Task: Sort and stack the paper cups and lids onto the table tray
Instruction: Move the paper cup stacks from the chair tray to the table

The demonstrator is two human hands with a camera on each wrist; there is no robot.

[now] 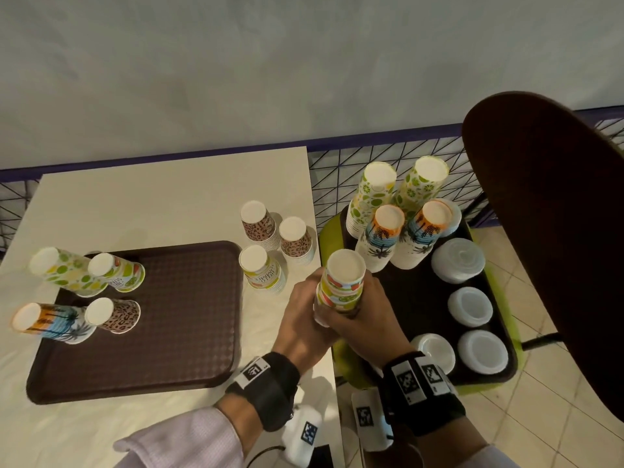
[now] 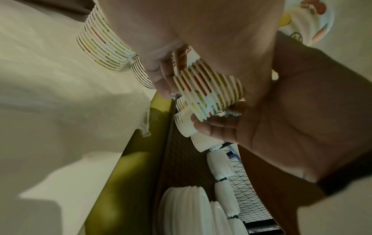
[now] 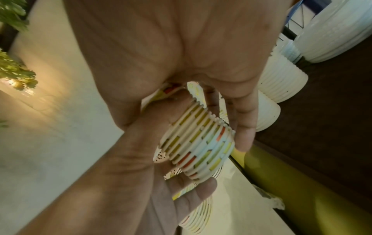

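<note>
Both hands hold one upside-down stack of fruit-print paper cups [image 1: 341,282] above the gap between a pale desk [image 1: 162,204] and a second tray at 3 o'clock. The left hand [image 1: 304,319] wraps the stack's lower rims from the 9 o'clock side; the right hand [image 1: 364,315] curls round it from 3 o'clock. In the wrist views, fingers of both hands press on the ribbed rims, w/ the stack tilted. On the desk at 9 o'clock lies the brown table tray [image 1: 175,315]. Four short upside-down cup stacks stand along its left edge: lime-print [image 1: 64,270], fruit-print w/ lettering [image 1: 118,271], palm-print [image 1: 50,320] and leopard-print [image 1: 113,314]. Just beyond the tray's right edge, approx. 12 o'clock from the hands, stand three more short stacks on the bare desk: two leopard-print [image 1: 258,224] and one yellow w/ lettering [image 1: 261,268]. The second tray [image 1: 422,298], dark, rests on a yellow-green surface and carries tall lime-print stacks [image 1: 371,197], palm-print stacks [image 1: 381,238] and piles of white lids [image 1: 469,305]. A dark rounded chair back [image 1: 557,231] fills the 2 o'clock corner.
</note>
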